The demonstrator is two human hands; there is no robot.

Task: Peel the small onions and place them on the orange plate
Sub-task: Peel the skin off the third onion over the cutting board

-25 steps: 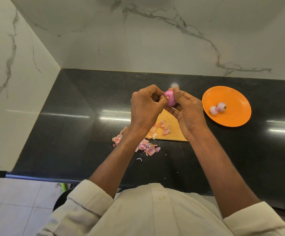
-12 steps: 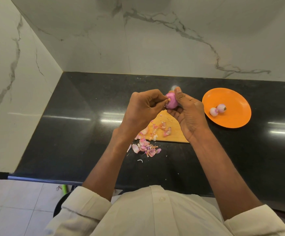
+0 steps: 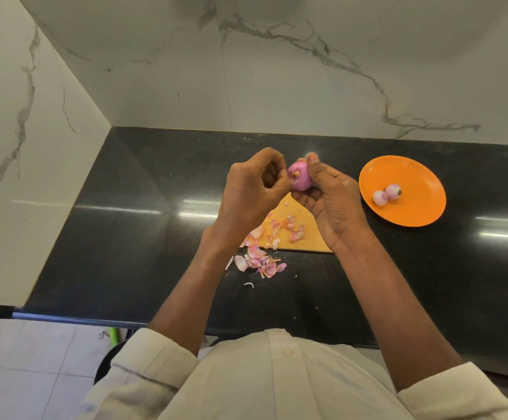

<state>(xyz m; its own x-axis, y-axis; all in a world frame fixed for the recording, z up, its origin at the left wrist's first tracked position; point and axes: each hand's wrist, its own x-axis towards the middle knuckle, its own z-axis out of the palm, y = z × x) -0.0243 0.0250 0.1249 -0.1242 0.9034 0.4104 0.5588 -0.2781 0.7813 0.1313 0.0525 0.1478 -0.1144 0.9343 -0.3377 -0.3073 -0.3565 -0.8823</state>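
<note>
While the right hand holds a small pink onion up above the black worktop, its thumb lies along the onion's far side and its fingers curl under it, so this grip is closed around the onion. The left hand has its fingers curled in, with thumb and fingertips pinching at the onion's root end, where a scrap of loose skin shows; that grip is on the onion too. Both hands are raised over a tan cutting board that lies near the middle of the worktop, partly hidden by the wrists.

Scattered pink and papery onion peels lie on the board's near edge and spill onto the worktop just in front of it, toward the near edge. One small white sliver lies apart, closer to the near edge.

Toward the worktop's right side, well apart from the hands, sits the orange plate. Two peeled onions rest on it, touching each other, left of its centre.

White marble walls meet at the worktop's far left corner
</note>
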